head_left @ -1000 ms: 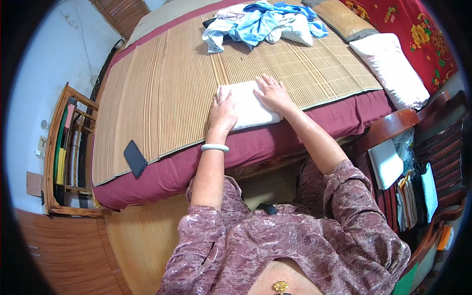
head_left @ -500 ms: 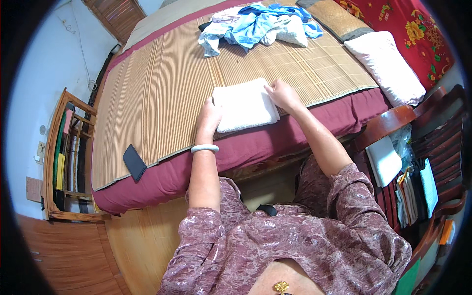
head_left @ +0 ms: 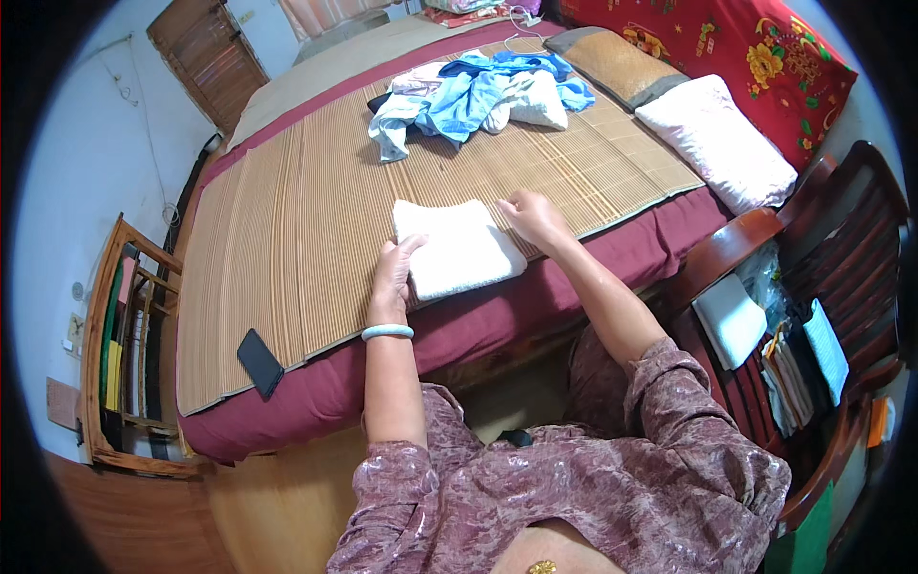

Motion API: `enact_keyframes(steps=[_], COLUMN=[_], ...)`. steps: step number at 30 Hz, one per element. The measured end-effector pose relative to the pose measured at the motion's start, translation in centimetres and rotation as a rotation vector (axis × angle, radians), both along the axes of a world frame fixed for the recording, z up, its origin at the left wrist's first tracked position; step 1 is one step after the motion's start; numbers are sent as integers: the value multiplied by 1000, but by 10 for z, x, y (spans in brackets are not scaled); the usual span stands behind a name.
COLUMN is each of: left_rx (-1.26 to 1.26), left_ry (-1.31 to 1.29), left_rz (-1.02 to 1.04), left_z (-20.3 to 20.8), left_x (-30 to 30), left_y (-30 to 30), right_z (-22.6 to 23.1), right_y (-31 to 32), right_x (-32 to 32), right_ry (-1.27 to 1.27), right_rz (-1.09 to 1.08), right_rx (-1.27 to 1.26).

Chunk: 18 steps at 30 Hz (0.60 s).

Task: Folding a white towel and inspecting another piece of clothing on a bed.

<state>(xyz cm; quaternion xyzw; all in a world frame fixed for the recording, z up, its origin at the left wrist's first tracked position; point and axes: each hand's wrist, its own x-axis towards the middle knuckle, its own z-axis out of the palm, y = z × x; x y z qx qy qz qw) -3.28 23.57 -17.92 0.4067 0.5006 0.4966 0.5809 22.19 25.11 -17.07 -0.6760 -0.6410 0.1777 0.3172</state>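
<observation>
A folded white towel point(head_left: 464, 251) lies near the front edge of the bed, partly on the bamboo mat. My left hand point(head_left: 391, 273) grips its left edge, thumb on top and the other fingers mostly hidden at the side. A pale bangle point(head_left: 387, 332) circles my left wrist. Just beside the towel's far right corner, my right hand point(head_left: 537, 220) is closed with curled fingers, and no thing shows in it. Farther back on the mat sits a loose heap of blue, white and pinkish clothes point(head_left: 469, 100).
The bamboo mat point(head_left: 296, 220) covers a maroon sheet point(head_left: 306, 407). A black phone point(head_left: 260, 364) lies at the front left. Pillows point(head_left: 717, 139) stand along the right side. A dark wooden chair point(head_left: 712, 253) at the right bears folded cloths point(head_left: 730, 320). A wooden frame point(head_left: 100, 354) leans by the left wall.
The view has tilted up, so the bed sits lower. My left thumb now lies over the towel's edge. My right hand has come slightly away from the towel's corner.
</observation>
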Motion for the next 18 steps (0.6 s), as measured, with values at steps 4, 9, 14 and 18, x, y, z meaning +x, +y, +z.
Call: enact_keyframes(steps=[4,9,14,18], left_rx=[70,174,201,174], left_ry=[-223,-376,-548,-536], left_rz=[52,197,130,13], left_z=[15,29,36,31], left_x=[-5,-9,15,36], left_y=[-2,-9,-14,-30], right_z=[6,37,2,13], right_y=[1,-33,-68,-95], right_x=[19,10,-20,-46], right_ry=[410,557,1134,1742], right_rz=[173,549,699,470], right_rx=[-126,-713,-862,-433])
